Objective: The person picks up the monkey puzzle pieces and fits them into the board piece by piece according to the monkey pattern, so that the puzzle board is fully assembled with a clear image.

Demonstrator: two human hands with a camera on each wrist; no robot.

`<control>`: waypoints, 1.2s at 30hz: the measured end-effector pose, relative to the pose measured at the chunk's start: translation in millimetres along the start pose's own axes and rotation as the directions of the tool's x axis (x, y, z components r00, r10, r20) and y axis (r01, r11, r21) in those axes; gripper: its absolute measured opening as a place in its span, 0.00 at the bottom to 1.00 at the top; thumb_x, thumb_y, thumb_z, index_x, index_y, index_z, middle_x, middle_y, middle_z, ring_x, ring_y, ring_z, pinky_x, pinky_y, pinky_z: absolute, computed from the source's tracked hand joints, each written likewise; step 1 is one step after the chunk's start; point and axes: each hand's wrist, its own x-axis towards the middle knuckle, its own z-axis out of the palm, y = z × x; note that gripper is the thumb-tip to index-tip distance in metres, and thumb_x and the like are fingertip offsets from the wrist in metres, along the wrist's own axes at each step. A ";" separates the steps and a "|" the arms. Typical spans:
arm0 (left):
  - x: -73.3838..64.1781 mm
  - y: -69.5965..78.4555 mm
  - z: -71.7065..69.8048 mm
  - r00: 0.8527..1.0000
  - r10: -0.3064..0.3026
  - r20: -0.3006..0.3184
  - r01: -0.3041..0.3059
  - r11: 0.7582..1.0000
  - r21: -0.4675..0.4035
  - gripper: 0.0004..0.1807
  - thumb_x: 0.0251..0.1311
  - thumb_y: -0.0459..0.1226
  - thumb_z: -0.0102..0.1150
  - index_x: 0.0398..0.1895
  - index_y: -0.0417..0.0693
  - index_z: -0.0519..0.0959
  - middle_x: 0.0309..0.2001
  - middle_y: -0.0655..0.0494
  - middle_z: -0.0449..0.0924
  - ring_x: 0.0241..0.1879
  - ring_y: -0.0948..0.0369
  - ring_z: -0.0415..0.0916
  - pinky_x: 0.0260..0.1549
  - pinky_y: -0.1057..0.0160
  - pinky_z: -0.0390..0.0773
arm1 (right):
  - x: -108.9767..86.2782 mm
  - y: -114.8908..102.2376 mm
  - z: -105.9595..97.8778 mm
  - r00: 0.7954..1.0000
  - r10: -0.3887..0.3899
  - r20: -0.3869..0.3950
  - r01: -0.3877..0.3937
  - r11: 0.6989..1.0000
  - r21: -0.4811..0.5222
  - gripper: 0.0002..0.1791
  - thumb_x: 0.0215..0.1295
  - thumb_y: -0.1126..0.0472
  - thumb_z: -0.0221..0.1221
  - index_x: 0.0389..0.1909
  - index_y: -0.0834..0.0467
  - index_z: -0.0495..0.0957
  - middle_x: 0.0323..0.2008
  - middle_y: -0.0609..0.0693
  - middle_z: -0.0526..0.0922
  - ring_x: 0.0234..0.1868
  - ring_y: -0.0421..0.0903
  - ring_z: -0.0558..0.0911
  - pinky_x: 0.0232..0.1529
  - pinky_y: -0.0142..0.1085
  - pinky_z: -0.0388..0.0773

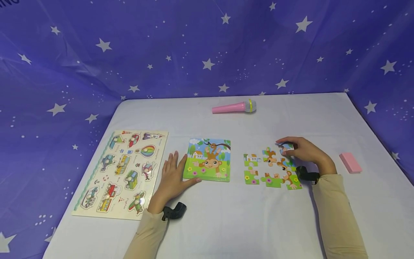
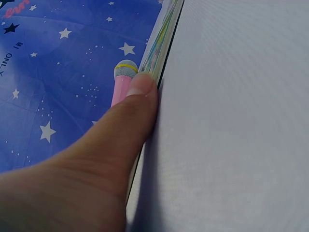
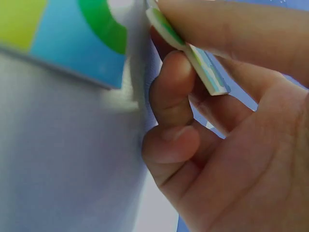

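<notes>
My left hand (image 1: 173,180) lies at the lower left corner of a square monkey picture board (image 1: 223,158), fingers extended along its left side. In the left wrist view the thumb (image 2: 142,92) rests against the board's edge. My right hand (image 1: 305,151) pinches a jigsaw piece (image 3: 210,72) between thumb and fingers, tilted off the table at the upper right of the loose pieces. Several monkey jigsaw pieces (image 1: 273,182) lie spread beneath and left of that hand, some joined or touching. One green and blue piece (image 3: 63,34) shows blurred in the right wrist view.
A vehicle peg puzzle board (image 1: 119,172) lies on the left, partly behind the left wrist. The pink toy microphone (image 1: 229,108) is near the back edge of the white table (image 1: 226,223). At far right sits a pink block (image 1: 350,162). A starry purple cloth (image 1: 181,46) hangs behind.
</notes>
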 end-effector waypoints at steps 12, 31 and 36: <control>0.1 1.6 -1.2 1.000 0.001 -0.009 -0.001 1.000 0.002 0.52 0.44 0.63 0.58 0.69 0.47 0.53 0.71 0.37 0.38 0.71 0.43 0.31 0.66 0.42 0.37 | -0.6 -4.9 -0.8 1.000 0.010 -0.004 -0.010 1.000 0.019 0.25 0.57 0.57 0.60 0.57 0.55 0.70 0.57 0.60 0.71 0.45 0.50 0.69 0.43 0.38 0.68; -0.2 1.8 -1.7 1.000 0.016 -0.018 -0.016 1.000 0.000 0.53 0.43 0.62 0.60 0.69 0.46 0.53 0.71 0.36 0.38 0.71 0.42 0.31 0.66 0.42 0.37 | 30.9 -67.2 25.2 0.998 -0.058 -0.030 0.061 0.993 0.104 0.25 0.55 0.59 0.62 0.55 0.52 0.71 0.31 0.57 0.75 0.18 0.45 0.68 0.20 0.35 0.68; -0.2 2.6 -2.0 1.000 0.012 -0.013 -0.012 1.000 -0.003 0.53 0.43 0.62 0.60 0.69 0.46 0.53 0.71 0.36 0.38 0.71 0.42 0.31 0.66 0.41 0.37 | 47.6 -89.4 40.1 0.995 -0.092 -0.047 0.097 0.988 0.119 0.24 0.53 0.60 0.64 0.54 0.50 0.73 0.41 0.53 0.76 0.21 0.44 0.62 0.21 0.33 0.63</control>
